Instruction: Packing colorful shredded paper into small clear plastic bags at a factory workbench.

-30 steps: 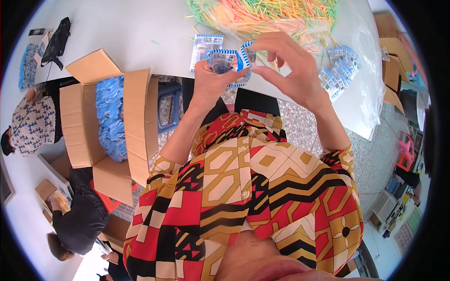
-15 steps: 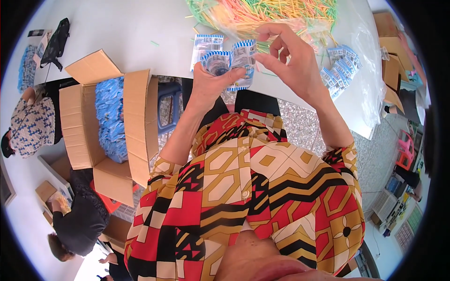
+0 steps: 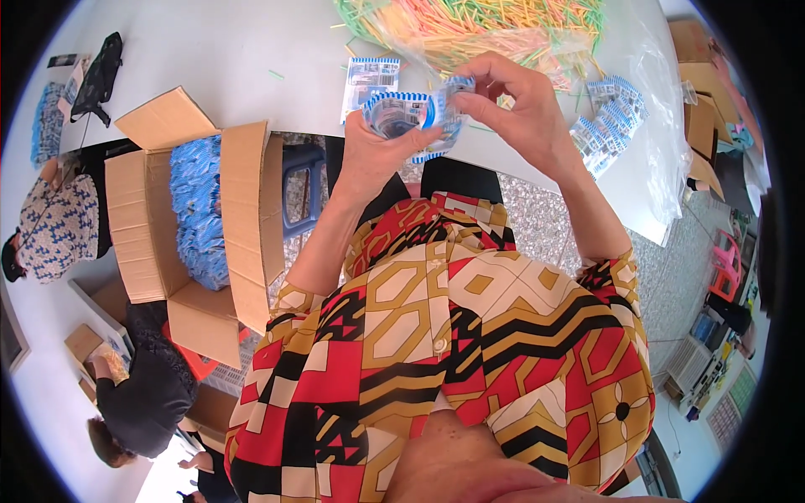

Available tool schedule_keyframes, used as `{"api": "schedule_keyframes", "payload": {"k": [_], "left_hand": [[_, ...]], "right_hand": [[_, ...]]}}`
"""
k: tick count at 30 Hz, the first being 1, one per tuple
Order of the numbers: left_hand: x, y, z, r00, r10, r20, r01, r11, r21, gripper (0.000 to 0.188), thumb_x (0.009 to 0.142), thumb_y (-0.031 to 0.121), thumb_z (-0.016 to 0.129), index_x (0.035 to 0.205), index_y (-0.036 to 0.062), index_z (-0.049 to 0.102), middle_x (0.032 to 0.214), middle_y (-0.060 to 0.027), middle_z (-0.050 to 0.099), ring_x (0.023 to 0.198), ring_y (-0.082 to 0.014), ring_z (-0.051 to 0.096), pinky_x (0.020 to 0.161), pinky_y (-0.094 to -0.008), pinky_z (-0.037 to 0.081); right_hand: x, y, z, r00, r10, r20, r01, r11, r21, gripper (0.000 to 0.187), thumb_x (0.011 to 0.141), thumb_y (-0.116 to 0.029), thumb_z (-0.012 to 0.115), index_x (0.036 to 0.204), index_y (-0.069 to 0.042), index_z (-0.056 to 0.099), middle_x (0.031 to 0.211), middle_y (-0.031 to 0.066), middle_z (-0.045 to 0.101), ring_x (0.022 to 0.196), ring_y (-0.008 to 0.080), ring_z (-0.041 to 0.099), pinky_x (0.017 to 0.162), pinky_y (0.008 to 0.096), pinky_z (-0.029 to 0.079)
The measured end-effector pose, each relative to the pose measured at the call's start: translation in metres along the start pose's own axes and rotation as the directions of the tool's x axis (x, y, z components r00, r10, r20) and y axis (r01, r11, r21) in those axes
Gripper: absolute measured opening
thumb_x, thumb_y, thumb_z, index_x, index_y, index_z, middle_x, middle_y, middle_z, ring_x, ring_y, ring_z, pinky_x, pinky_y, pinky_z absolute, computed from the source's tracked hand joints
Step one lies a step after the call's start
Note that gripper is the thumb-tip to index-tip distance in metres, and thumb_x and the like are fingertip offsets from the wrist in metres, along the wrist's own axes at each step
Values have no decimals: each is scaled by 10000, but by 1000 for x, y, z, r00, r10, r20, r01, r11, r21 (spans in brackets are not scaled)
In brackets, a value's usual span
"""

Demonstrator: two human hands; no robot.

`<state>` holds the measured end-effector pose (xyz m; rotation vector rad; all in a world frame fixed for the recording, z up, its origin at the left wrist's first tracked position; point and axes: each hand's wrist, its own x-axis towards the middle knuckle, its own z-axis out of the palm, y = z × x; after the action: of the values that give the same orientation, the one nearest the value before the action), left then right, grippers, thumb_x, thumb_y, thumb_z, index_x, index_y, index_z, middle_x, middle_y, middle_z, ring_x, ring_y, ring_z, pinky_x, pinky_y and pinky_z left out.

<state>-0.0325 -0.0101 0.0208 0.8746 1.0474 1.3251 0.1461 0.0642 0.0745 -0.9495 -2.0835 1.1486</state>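
Observation:
My left hand point(image 3: 369, 159) grips blue-and-white printed plastic packets point(image 3: 396, 107) just over the table's near edge, its thumb across their front. The packets curve round into a loop. My right hand point(image 3: 524, 113) pinches the upper right part of the same packets between thumb and fingers, bending it over. Behind my left hand a flat packet of the same kind point(image 3: 373, 75) lies on the white table point(image 3: 226, 67). Beyond my hands spreads a heap of thin green, yellow and pink sticks point(image 3: 486, 29) on clear plastic.
More packets point(image 3: 616, 117) lie at the table's right, beside clear plastic film point(image 3: 658, 159). An open cardboard box point(image 3: 251, 226) full of blue packets point(image 3: 197, 210) stands at left by a blue stool point(image 3: 302, 193). Other people, one in black point(image 3: 155, 386), are further left.
My right hand has come down slightly and closed on the packets' upper right part, which now folds over. My left hand keeps its grip in nearly the same place.

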Motion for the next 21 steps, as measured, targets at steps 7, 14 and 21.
{"api": "schedule_keyframes", "payload": {"k": [7,14,21], "left_hand": [[2,-6,-1,998,-7,-66,4,999,-39,236,699,7,747,884,-41,609,814,-83,654,713,-114,625,660,-246,529],[1,-7,6,994,-37,-107,28,996,-88,198,698,-28,706,872,-41,612,808,-81,650,688,-106,615,641,-242,519],[-3,-8,3,991,-38,-128,33,999,-40,146,712,-7,675,846,-45,632,767,-62,645,644,-89,598,602,-241,508]], "right_hand": [[-3,-17,-6,911,-407,-66,374,883,-283,354,682,-29,742,1014,-64,626,1039,41,582,743,115,535,594,215,439],[-8,-13,-4,865,-502,-14,445,779,-441,289,680,-18,730,946,-52,624,978,76,597,776,200,599,625,287,499],[-17,-16,-13,750,-628,206,631,587,-507,117,711,-16,678,792,-34,597,907,73,612,704,208,609,566,309,495]]}}
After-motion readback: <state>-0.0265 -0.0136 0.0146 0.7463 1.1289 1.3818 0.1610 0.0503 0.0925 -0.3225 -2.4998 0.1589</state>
